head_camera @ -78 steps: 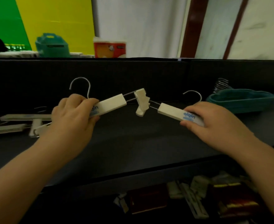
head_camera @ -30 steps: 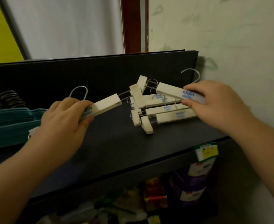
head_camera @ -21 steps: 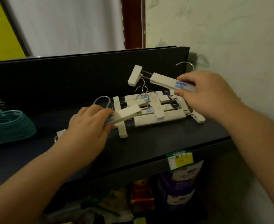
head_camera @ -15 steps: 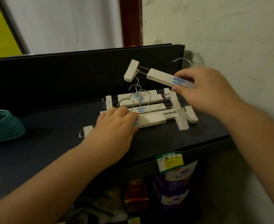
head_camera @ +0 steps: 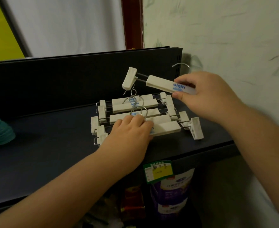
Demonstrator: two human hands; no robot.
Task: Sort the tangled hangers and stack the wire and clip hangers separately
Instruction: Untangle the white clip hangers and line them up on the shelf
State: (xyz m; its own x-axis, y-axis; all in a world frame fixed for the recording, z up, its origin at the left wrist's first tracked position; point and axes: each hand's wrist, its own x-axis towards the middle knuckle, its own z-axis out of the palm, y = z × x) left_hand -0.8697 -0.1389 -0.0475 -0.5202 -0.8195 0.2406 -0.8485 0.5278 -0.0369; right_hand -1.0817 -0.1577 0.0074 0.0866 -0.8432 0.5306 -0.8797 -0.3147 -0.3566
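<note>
Hangers are meeting below our fingers: our right hand point(head_camera: 206, 94) is pinching a clip hanger point(head_camera: 166, 84) lengthwise above the stack point(head_camera: 135, 111), while our left hand point(head_camera: 130, 134) is pressing another hanger point(head_camera: 166, 129) flat with fingers curled over it.

Blue "aiqin" brand on the raised white plastic clip hanger point(head_camera: 166, 85). Same blue word, partly hidden by hooks, on the stacked white clip hangers point(head_camera: 135, 106) below. Green-yellow price tag point(head_camera: 157, 171) on the shelf edge and purple packet point(head_camera: 173, 193) under it: print too small to read.
</note>
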